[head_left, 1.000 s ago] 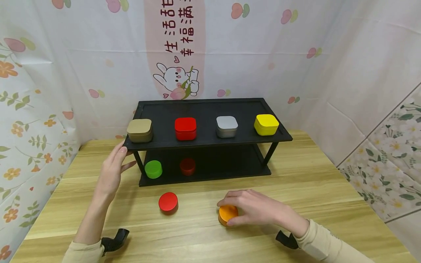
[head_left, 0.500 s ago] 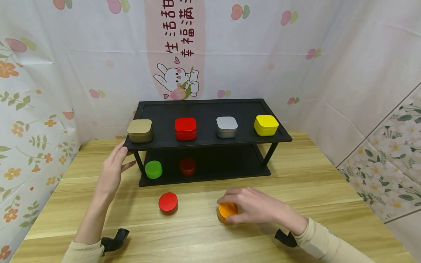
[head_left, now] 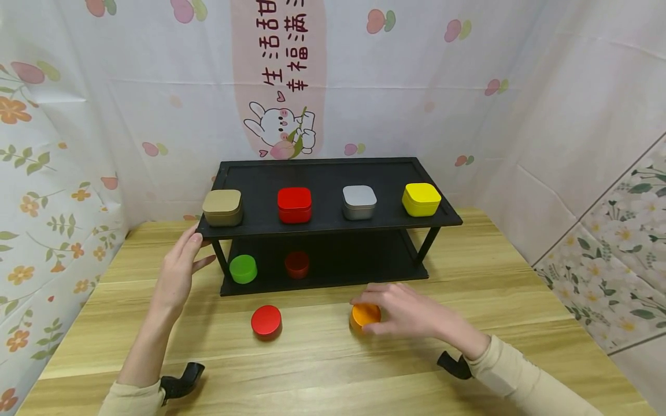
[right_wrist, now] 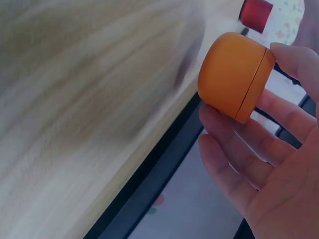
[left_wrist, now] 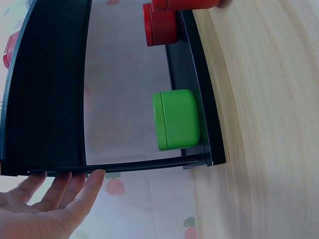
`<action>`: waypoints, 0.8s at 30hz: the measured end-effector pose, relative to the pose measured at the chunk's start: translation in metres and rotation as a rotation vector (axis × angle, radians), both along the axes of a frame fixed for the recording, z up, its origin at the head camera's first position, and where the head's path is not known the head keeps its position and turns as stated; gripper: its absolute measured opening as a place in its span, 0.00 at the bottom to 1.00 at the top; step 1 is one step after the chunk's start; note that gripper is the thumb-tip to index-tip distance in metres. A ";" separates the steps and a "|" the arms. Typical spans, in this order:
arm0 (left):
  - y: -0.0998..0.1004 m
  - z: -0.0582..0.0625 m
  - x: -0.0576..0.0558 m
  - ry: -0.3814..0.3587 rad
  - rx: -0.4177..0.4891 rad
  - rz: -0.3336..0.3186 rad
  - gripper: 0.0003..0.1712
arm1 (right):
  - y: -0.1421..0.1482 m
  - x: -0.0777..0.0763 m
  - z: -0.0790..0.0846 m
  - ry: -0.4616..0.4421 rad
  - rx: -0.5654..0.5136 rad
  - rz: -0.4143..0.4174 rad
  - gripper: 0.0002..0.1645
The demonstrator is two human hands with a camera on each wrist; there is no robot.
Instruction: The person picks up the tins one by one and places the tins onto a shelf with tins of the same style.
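Note:
In the head view, my right hand (head_left: 411,312) holds a round orange lidded tin (head_left: 364,315) in front of the shelf's right half. The right wrist view shows thumb and fingers around the orange tin (right_wrist: 232,74), close over the table. My left hand (head_left: 174,277) touches the left end of the two-tier black shelf (head_left: 322,173). In the left wrist view its fairly straight fingers (left_wrist: 92,191) rest against the shelf's side edge (left_wrist: 144,165). A round red tin (head_left: 266,322) stands on the table between the hands.
On the top tier stand square tins: beige (head_left: 222,207), red (head_left: 294,204), silver (head_left: 359,202) and yellow (head_left: 421,199). Below are a green round tin (head_left: 243,268) and a dark red round tin (head_left: 297,264). A patterned curtain (head_left: 416,86) hangs behind the table.
My right hand has carried the orange tin a little forward toward the shelf and slightly right. The left hand stays at the shelf's edge.

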State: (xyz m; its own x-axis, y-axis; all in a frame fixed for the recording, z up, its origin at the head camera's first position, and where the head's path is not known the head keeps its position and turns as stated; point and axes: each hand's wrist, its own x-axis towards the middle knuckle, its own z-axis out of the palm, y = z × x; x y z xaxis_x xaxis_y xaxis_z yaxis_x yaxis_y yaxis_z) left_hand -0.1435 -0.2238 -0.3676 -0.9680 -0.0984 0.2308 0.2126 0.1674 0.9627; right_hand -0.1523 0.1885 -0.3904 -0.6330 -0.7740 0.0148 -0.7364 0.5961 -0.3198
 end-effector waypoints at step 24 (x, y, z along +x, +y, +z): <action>0.000 0.001 0.001 0.005 -0.026 0.007 0.33 | 0.005 -0.028 0.002 0.029 -0.041 -0.080 0.22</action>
